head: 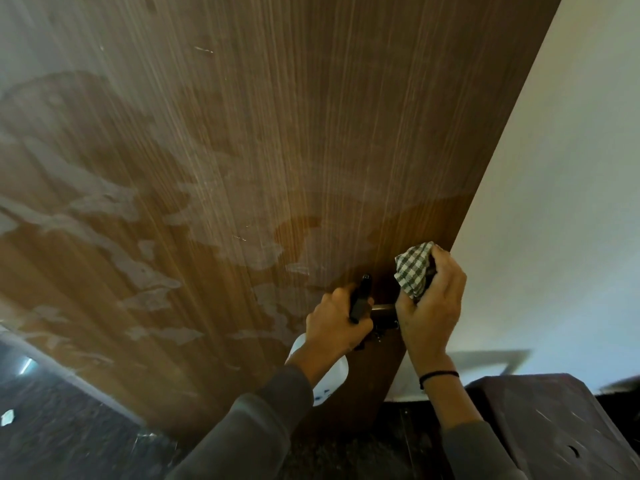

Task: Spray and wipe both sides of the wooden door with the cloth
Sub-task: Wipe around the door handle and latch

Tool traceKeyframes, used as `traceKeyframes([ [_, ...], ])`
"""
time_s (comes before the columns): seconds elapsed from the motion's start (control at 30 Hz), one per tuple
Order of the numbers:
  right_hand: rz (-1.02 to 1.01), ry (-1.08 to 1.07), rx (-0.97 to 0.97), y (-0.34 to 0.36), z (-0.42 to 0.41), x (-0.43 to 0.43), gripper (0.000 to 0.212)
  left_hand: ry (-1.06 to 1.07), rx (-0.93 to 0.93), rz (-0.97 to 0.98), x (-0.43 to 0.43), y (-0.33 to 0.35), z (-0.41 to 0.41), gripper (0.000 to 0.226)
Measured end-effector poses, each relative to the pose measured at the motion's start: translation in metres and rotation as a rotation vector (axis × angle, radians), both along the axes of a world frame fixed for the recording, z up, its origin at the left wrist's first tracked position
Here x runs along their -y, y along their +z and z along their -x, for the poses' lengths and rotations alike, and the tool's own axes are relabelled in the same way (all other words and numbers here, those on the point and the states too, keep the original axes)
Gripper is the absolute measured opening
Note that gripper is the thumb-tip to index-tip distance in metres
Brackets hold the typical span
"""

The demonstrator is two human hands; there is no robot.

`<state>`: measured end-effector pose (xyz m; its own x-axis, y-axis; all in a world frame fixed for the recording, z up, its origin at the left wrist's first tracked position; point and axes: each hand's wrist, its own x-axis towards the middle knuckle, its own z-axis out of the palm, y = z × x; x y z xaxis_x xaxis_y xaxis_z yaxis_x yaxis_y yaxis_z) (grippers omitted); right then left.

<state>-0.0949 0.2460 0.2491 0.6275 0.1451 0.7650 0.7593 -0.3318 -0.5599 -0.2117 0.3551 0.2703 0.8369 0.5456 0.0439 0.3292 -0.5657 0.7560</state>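
The brown wooden door [263, 140] fills most of the view, its face streaked with wet patches. My left hand [336, 323] grips the black trigger head of a white spray bottle [332, 379], nozzle toward the door. My right hand [433, 306] holds a bunched green-and-white checked cloth [414, 268] against the door near its right edge. The metal door handle [382, 311] shows between my two hands, partly hidden by them.
A white wall [554, 202] runs along the door's right edge. A dark brown box-like piece of furniture [554, 420] stands at the lower right. Dark speckled floor [69, 427] lies below, with a pale scrap at far left.
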Motion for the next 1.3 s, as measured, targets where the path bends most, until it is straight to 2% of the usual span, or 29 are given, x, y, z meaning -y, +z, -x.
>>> traceKeyframes([
  [0.1, -0.126, 0.002, -0.058, -0.009, 0.000, 0.005, 0.042, -0.006, 0.021, 0.030, 0.001, -0.001, 0.000, 0.028],
  [0.23, -0.347, -0.047, -0.485, -0.024, 0.010, 0.010, 0.017, -0.019, 0.033, 0.005, -0.002, -0.006, -0.002, 0.018],
  [0.33, -0.419, -0.013, -0.809, -0.046, 0.025, 0.015, 0.024, -0.010, 0.034, -0.029, -0.002, -0.006, -0.003, 0.012],
  [0.43, -0.464, 0.115, -1.098, -0.062, 0.044, 0.009, 0.024, 0.003, 0.025, -0.025, -0.003, -0.007, -0.001, 0.024],
  [0.5, -0.504, 0.126, -1.167, -0.065, 0.055, 0.001, 0.030, 0.005, 0.027, -0.023, -0.004, -0.008, 0.001, 0.030],
  [0.6, -0.628, -0.064, -1.164, -0.054, 0.058, -0.001, 0.038, 0.007, 0.037, -0.011, -0.003, -0.008, 0.003, 0.027],
  [0.67, -0.642, -0.132, -1.084, -0.039, 0.052, 0.008, 0.036, 0.009, 0.050, -0.010, -0.002, -0.008, 0.005, 0.029],
  [0.8, -0.435, -0.161, -0.719, -0.008, 0.038, 0.026, 0.040, 0.014, 0.074, -0.011, -0.001, -0.010, 0.006, 0.030],
  [0.93, -0.329, -0.068, -0.296, 0.040, 0.036, 0.026, 0.036, 0.037, 0.079, -0.009, -0.003, -0.008, 0.008, 0.037],
  [1.03, -0.205, 0.065, -0.009, 0.058, 0.032, 0.007, 0.040, 0.064, 0.100, -0.019, -0.004, -0.010, 0.013, 0.038],
  [1.1, 0.009, 0.085, 0.154, 0.052, 0.026, -0.009, 0.040, 0.107, 0.118, -0.030, -0.006, -0.015, 0.018, 0.033],
  [1.17, 0.299, -0.032, 0.336, 0.030, 0.021, -0.016, 0.037, 0.142, 0.135, 0.009, -0.008, -0.019, 0.026, 0.025],
  [1.23, 0.473, -0.111, 0.365, 0.005, 0.025, -0.014, 0.033, 0.155, 0.141, 0.061, -0.010, -0.020, 0.036, 0.012],
  [1.3, 0.557, -0.145, 0.306, -0.008, 0.035, -0.013, 0.029, 0.174, 0.149, 0.095, -0.012, -0.021, 0.043, 0.019],
])
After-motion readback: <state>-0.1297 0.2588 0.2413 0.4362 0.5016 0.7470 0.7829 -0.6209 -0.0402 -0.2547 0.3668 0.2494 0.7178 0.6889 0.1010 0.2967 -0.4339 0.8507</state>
